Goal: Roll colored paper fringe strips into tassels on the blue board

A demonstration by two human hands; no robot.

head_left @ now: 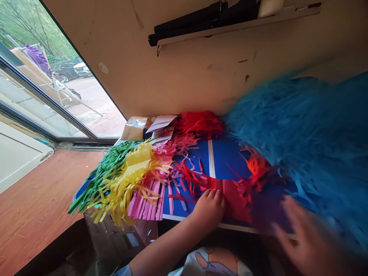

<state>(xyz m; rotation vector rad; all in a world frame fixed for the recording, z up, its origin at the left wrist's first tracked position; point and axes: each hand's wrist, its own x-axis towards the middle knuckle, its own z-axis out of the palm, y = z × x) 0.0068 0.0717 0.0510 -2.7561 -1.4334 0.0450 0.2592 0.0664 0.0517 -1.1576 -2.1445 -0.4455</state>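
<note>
A red sheet of fringed tissue paper [237, 203] lies across the front of the blue table, its cut strips fanning out to the left and toward the back right. My left hand [211, 207] rests at the sheet's left part, fingers curled down and closed on it. At the right, my right hand [301, 234] is blurred by motion, with thumb and fingers apart and nothing visible between them. It is close to a dark purple-looking area at the sheet's right end, too smeared to make out. Beside it rises a large heap of blue paper fringe [310, 142].
Green fringe [115, 165], yellow fringe [135, 168] and pink fringe [149, 195] lie on the left of the blue table [230, 157]. Red fringe [198, 122] and booklets [162, 128] are behind. A cardboard box [112, 237] stands below. A wall shelf [238, 28] hangs above.
</note>
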